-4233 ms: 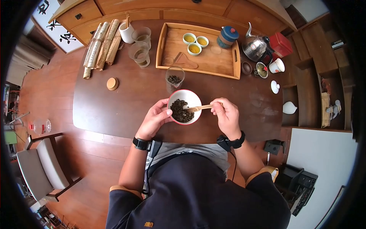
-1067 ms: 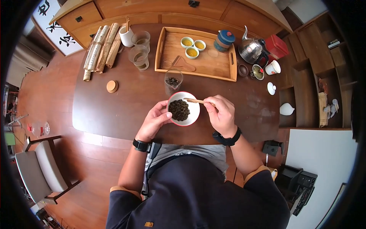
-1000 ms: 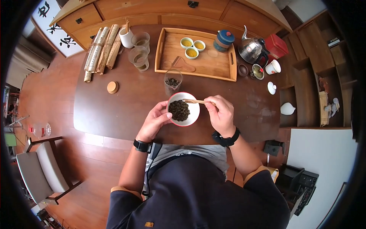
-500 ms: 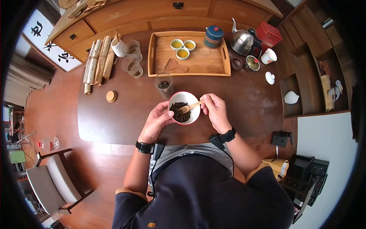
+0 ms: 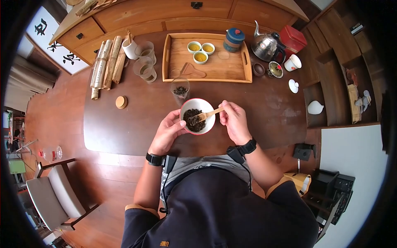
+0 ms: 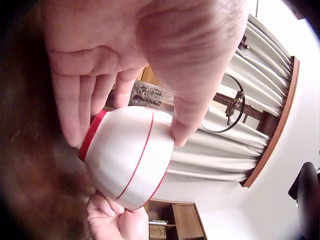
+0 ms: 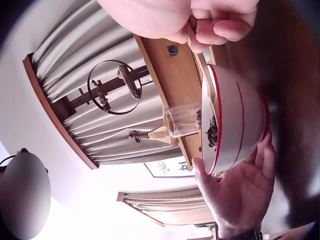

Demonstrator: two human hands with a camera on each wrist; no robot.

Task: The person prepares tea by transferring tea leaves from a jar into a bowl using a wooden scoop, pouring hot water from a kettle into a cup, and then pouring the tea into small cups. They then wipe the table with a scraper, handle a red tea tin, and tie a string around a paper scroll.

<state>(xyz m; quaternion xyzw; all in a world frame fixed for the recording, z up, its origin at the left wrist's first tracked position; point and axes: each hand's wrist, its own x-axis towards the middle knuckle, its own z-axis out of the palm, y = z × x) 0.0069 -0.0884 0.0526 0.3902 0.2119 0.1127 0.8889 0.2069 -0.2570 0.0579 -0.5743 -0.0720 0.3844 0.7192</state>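
Note:
My left hand holds a white bowl with a red rim, thumb at the rim and fingers at its foot, as the left wrist view shows. Dark, curled tea leaves lie inside, mostly toward the bowl's left. Between thumb and fingers, my right hand pinches the handle of a small wooden fork, its broad end down among the leaves. In the right wrist view, the bowl is tipped and the fork reaches over its rim. Just behind the bowl stands a glass with more leaves.
A wooden tray behind bears three filled cups and a blue lidded jar. Right of it stand a kettle and a lidless gaiwan. Glasses, bundled rolls and a wooden lid sit left.
The fork's end has gone from the bowl's upper edge down into the leaves, and my right hand has turned. My left hand still holds the bowl. The head view has shifted slightly.

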